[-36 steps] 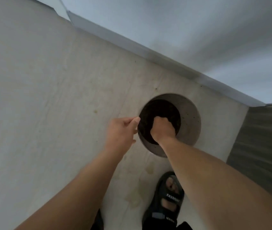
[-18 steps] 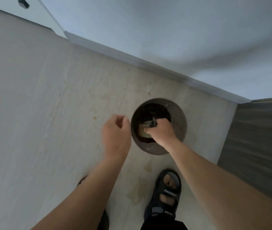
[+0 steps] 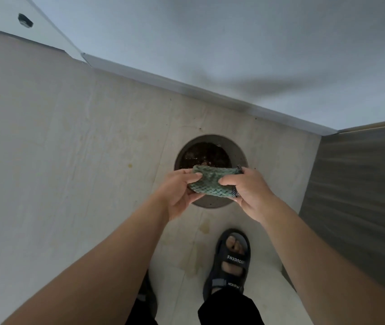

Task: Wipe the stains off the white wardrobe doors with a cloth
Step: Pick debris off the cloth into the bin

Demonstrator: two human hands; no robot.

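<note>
Fingers (image 3: 190, 178) of the left hand (image 3: 177, 195) at 9 o'clock and the right hand (image 3: 247, 191) at 3 o'clock pinch the folded green knitted cloth (image 3: 212, 184) over the round grey bowl of dark water (image 3: 210, 139) — probably so drips fall inside. The white wardrobe door (image 3: 233, 43) stands at 12 o'clock.

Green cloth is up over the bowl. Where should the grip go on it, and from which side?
I'd grip the cloth at its two short ends, coming in from either side, as the left hand and right hand do. It is a folded band stretched sideways above the bowl, so the ends offer thick edges to pinch.
</note>
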